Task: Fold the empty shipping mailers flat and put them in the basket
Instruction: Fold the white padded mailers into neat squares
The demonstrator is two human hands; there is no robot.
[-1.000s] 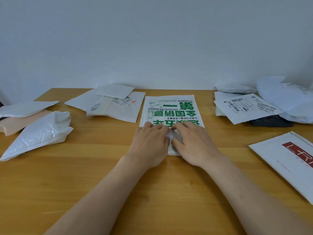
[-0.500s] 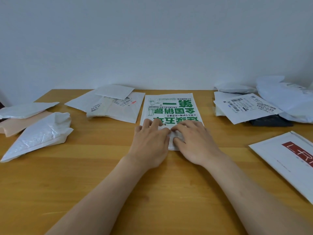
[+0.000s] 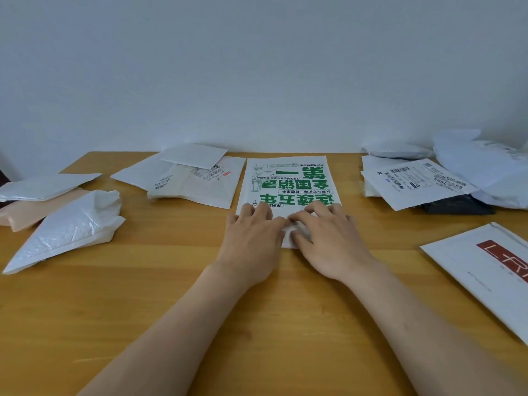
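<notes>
— Left of the green-printed mailer [image 3: 288, 181], what lies on the table [image 3: 257, 324]?

— Farthest left, a crumpled bubble mailer [image 3: 68, 227] with a white mailer [image 3: 45, 185] and a peach mailer [image 3: 25, 210] behind it. Overlapping labelled mailers [image 3: 194, 181] sit just beside its left edge.

— And the green-printed mailer itself?

— It lies flat, its long axis running from the person toward the wall [image 3: 257, 67], with the print upside down to the person. The left hand [image 3: 251, 241] and right hand [image 3: 328, 241] press side by side on its near end, palms down and fingers nearly straight, gripping nothing.

— To its right?

— A heap of white mailers [image 3: 414, 181] lies by the wall, and a red-logo mailer [image 3: 485, 267] nearer the person. The table is light wood and the wall is plain and pale.
</notes>
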